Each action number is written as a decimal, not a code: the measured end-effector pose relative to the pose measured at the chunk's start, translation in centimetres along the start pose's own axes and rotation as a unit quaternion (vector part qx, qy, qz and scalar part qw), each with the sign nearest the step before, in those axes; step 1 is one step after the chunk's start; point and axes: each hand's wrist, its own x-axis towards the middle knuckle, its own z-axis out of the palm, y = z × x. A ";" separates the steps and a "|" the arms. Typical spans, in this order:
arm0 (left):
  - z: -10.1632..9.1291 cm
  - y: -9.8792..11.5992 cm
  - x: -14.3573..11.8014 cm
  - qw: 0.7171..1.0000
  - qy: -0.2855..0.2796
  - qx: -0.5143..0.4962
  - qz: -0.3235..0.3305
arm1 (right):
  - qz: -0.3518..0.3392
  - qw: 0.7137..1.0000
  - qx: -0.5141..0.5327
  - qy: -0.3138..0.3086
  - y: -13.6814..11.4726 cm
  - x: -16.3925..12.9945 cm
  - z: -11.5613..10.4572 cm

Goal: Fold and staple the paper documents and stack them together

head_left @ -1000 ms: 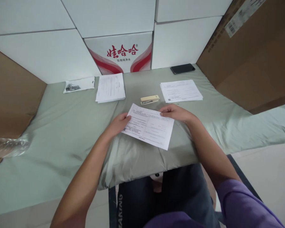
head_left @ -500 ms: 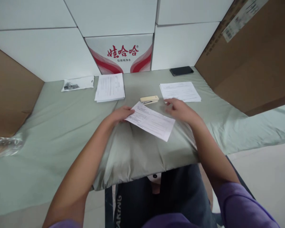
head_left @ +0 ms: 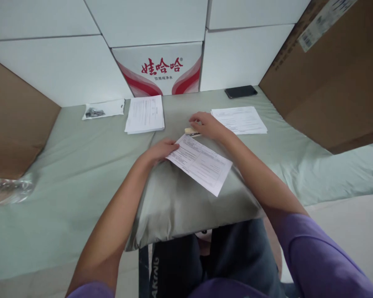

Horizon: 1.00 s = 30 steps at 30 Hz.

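Observation:
My left hand [head_left: 161,150] is closed on the left edge of a few printed paper sheets [head_left: 202,164], thumb on top. The sheets lie at a slant near the table's front edge. Their upper left corner is close to a cream stapler [head_left: 191,130], which lies on the cloth behind them. Over the stapler hovers my right hand [head_left: 209,125], its fingers loosely curved with a gap between thumb and forefinger. It hides the stapler's right part; whether it touches the stapler I cannot make out.
A paper stack [head_left: 145,114] lies back left and another [head_left: 240,120] back right. A black phone [head_left: 240,92] and a white plastic packet [head_left: 103,109] lie near the rear boxes. Brown cartons [head_left: 329,82] flank the cloth-covered table [head_left: 81,165].
My right hand has moved left, from beside the right paper stack to above the stapler. My left hand keeps hold of the sheets, whose right end is slightly lower in view.

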 end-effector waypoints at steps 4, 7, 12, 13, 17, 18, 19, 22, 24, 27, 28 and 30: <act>-0.1 0.2 -0.1 0.998 -0.027 -0.020 -0.062 | -0.010 1.000 -0.019 -0.016 0.2 2.9 2.0; -0.3 0.4 -0.1 0.997 -0.031 -0.031 -0.057 | -0.002 0.999 -0.030 0.023 0.3 4.8 3.2; -0.4 0.5 0.2 0.997 -0.037 -0.008 -0.068 | 0.021 0.997 -0.068 0.036 0.7 6.5 5.0; -0.4 0.5 0.2 0.997 -0.035 -0.003 -0.070 | 0.024 0.996 -0.078 0.034 0.8 6.5 5.2; -0.4 0.5 0.3 0.997 -0.023 0.020 -0.075 | 0.022 0.994 -0.101 0.031 0.9 6.3 5.6; -0.4 0.5 0.3 0.997 -0.021 0.023 -0.075 | 0.020 0.994 -0.102 0.026 1.0 6.3 5.6; -0.4 0.5 0.4 0.997 -0.020 0.023 -0.074 | 0.020 0.994 -0.103 0.023 1.0 6.3 5.6; -0.5 0.5 0.4 0.997 -0.027 0.014 -0.071 | 0.021 0.994 -0.101 0.021 1.2 6.4 5.7; -0.5 0.6 0.4 0.997 -0.033 0.008 -0.070 | 0.025 0.995 -0.100 0.018 1.3 6.5 5.7; -0.5 0.7 0.4 0.996 -0.036 0.008 -0.077 | 0.029 0.993 -0.114 0.006 1.1 6.5 5.8; -0.5 0.8 0.4 0.996 -0.037 0.010 -0.081 | 0.033 0.991 -0.126 0.004 0.9 6.4 5.8; -0.4 0.9 0.3 0.995 -0.041 0.017 -0.088 | 0.039 0.987 -0.157 0.000 0.4 6.1 5.8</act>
